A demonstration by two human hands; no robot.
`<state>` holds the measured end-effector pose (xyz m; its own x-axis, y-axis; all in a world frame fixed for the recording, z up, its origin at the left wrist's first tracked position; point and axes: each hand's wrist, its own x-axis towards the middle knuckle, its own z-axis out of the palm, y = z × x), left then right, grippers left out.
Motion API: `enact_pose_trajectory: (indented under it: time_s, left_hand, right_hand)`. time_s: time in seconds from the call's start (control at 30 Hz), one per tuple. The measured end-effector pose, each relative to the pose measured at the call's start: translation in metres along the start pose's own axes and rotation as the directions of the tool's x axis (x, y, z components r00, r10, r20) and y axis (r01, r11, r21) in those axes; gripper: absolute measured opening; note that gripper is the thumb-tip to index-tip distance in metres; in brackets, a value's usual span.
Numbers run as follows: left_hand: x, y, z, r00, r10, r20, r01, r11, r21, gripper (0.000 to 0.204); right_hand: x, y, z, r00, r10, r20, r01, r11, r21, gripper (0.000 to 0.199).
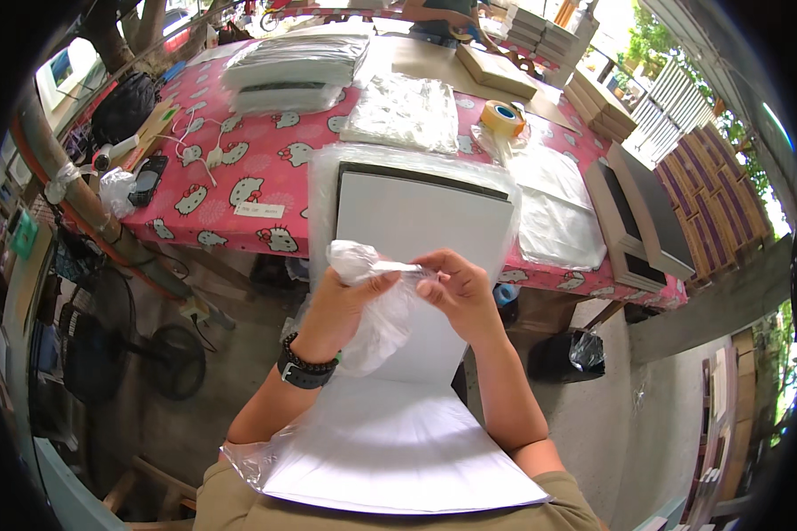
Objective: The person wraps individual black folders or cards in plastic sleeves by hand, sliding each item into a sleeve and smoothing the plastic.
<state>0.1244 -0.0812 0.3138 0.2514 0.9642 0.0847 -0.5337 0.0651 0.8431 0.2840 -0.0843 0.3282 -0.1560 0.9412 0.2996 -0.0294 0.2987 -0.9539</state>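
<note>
Between my hands is a bunched, cloudy clear plastic bag (376, 332), held above white sheets. My left hand (326, 310) is closed round its crumpled part, thumb pressed along the top. With fingers and thumb, my right hand (468, 296) pinches a stretched edge of the same plastic. Beneath them a pale sheet with a dark border (416, 212) lies on clear film at the table's near edge. White sheets (390, 442) rest across my lap, with clear film showing at their left corner. What lies under the bunched plastic is hidden.
The pink patterned table (248, 195) carries a flat stack of clear bags (403, 111), a tape roll (503, 118) and plastic-wrapped stacks (297, 62). Grey-black boards (646, 217) stand at the right edge. A black fan (106, 336) is at left, a black bin (567, 356) at right.
</note>
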Motion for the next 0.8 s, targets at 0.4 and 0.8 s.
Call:
enact_pose_trajectory:
  time_s: [0.4, 0.8]
  left_hand:
    - [-0.002, 0.001, 0.001, 0.995, -0.068, -0.076, 0.074, 0.994, 0.080, 0.022]
    - [-0.011, 0.002, 0.000, 0.988, -0.135, 0.076, 0.145, 0.978, -0.152, 0.029]
  right_hand:
    - [-0.005, 0.004, 0.006, 0.994, 0.008, -0.111, -0.032, 0.976, -0.214, 0.013]
    - [0.002, 0.014, 0.008, 0.953, -0.242, -0.184, 0.150, 0.899, -0.411, 0.015]
